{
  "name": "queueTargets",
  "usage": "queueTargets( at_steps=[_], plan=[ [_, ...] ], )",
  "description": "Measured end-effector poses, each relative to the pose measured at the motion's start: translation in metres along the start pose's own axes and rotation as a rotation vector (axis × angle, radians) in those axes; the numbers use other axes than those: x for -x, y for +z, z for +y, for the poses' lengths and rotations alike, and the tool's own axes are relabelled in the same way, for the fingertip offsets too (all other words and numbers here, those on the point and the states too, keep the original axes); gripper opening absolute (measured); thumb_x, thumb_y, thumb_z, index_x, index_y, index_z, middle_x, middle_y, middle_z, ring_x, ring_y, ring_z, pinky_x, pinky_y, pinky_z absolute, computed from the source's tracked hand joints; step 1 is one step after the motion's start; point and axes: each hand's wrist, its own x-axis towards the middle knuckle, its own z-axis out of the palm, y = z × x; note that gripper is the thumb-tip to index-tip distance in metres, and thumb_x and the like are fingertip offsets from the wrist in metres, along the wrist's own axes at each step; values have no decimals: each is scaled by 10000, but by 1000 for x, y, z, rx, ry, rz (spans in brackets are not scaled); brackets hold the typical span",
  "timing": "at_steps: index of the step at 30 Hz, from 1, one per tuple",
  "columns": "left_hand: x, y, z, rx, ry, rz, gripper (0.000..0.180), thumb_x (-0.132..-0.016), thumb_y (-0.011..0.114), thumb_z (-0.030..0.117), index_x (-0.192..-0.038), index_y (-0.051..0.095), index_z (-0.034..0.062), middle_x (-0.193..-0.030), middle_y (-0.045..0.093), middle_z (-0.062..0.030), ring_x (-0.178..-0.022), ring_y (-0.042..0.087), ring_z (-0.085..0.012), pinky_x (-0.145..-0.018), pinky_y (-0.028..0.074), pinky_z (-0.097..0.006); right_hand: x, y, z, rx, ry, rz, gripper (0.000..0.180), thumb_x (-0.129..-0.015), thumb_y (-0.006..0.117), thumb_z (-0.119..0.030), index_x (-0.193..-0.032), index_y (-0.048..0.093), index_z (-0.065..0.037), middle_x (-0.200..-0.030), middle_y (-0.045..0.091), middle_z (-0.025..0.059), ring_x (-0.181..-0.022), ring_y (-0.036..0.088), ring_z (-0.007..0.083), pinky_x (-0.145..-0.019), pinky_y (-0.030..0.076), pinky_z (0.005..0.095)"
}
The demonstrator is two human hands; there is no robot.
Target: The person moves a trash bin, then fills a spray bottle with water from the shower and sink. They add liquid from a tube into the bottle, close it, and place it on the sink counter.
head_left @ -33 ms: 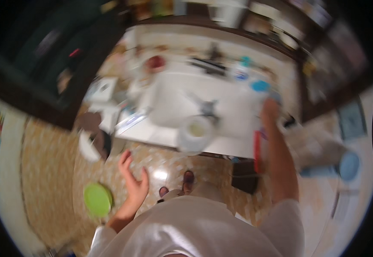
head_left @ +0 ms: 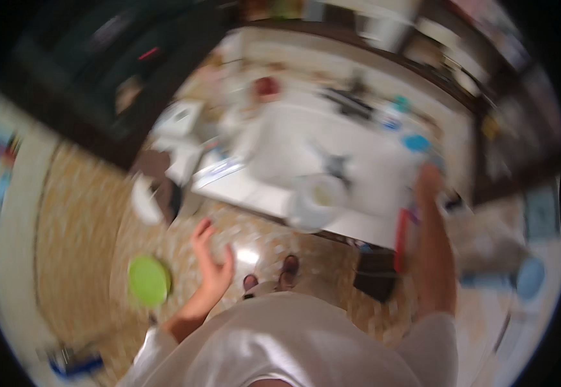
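The left hand [head_left: 213, 266] hangs loose and empty over the floor [head_left: 80, 226], a pale bowl [head_left: 305, 218] sits at the sink [head_left: 277, 145]'s front, and the right hand [head_left: 430, 185] — its grip too blurred to tell — is near a blue-topped container [head_left: 415, 142] at the right, apparently a reach calling next for a steady grasp.

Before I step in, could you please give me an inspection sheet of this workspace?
Surface: white counter with a sunken white sink; blurred.
Things at hand: blue-topped container by the right hand; whether it is held is unclear.
Clutter: translucent tub near the counter's front edge; green-topped bottle toward the back; narrow red object at the right.
Hands: left hand open, holding nothing; right hand reaching over the counter's right side, grip indistinct.
Cables: nothing seen; blur limits this.
Surroundings: patterned floor, round green object, dark box.
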Motion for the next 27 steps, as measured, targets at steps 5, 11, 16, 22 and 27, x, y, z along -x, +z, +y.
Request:
queueTargets(
  at_steps=[5, 11, 16, 22, 27],
  plan=[
    [54, -28, -11, -50, -283, -1, 542, -791, 587, -37, -1300, 444, 82, -1358, 442, -168, -1259, 418, -347, -1056, 298, -444, -8, 57, 82, 446, -448, 436, 240, -878, 564, -144, -1059, 640, -5, -1018, 646, 151, -928, 612, 306, -811, 497, 405],
    [74, -30, -5, -5, -374, 69, 502, -799, 591, -15, -1275, 476, 96, -1343, 480, -125, -1253, 435, -303, -1025, 290, -410, -17, -46, 51, 6, 64, -408, 263, -942, 554, -236, -995, 663, -3, -1067, 663, 197, -928, 658, 351, -752, 550, 491],
    [81, -34, -16, -24, -415, 69, 526, -783, 604, -10, -1283, 477, 93, -1317, 488, -131, -1244, 438, -312, -1011, 304, -413, -16, -48, 50, -20, 13, -486, 327, -913, 608, -298, -1018, 658, 8, -1074, 658, 201, -953, 650, 344, -800, 540, 462],
    [63, -15, -28, 42, -328, -131, 596, -751, 679, 53, -1306, 460, 70, -1323, 499, -152, -1233, 448, -346, -1029, 331, -435, 2, -10, 71, 89, 13, -260, 387, -832, 688, -334, -1080, 619, -44, -1055, 668, 166, -959, 661, 324, -796, 546, 418],
    [8, 36, -16, 153, -88, -374, 748, -739, 776, 182, -1377, 406, 56, -1420, 440, -174, -1257, 422, -383, -1054, 335, -461, 1, -72, 32, 24, 337, -362, 344, -853, 646, -285, -1127, 592, -84, -1154, 606, 167, -1038, 639, 349, -840, 547, 443]
  ],
)
